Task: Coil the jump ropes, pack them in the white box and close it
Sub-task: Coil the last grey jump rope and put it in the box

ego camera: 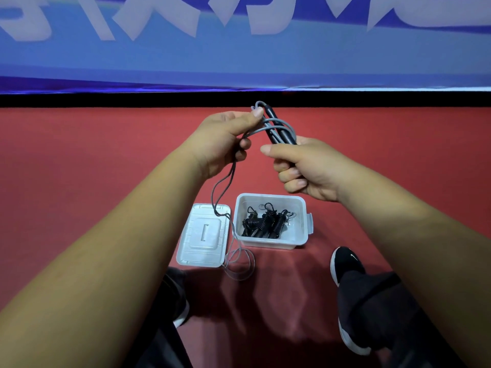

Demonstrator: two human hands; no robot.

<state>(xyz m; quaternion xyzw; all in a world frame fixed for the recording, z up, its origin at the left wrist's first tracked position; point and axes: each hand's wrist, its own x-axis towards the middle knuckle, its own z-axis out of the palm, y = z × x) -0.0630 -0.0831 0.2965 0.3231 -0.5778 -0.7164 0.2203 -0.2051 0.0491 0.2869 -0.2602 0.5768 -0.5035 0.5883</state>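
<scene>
My right hand [303,168] grips the black handles [279,131] of a jump rope, held up above the floor. Its grey cord [276,123] loops around the handles, and my left hand [223,139] pinches that cord near the handle tops. The loose end of the cord [223,192] hangs down from my left hand and pools on the floor by the lid. The white box [300,237] sits open on the red floor below my hands, with several coiled black ropes [265,221] inside. Its lid [204,235] lies flat to the left of the box.
My two black shoes [345,264] and dark trouser legs stand close below the box. A blue banner [239,49] and a black strip run along the back edge of the red floor [106,168].
</scene>
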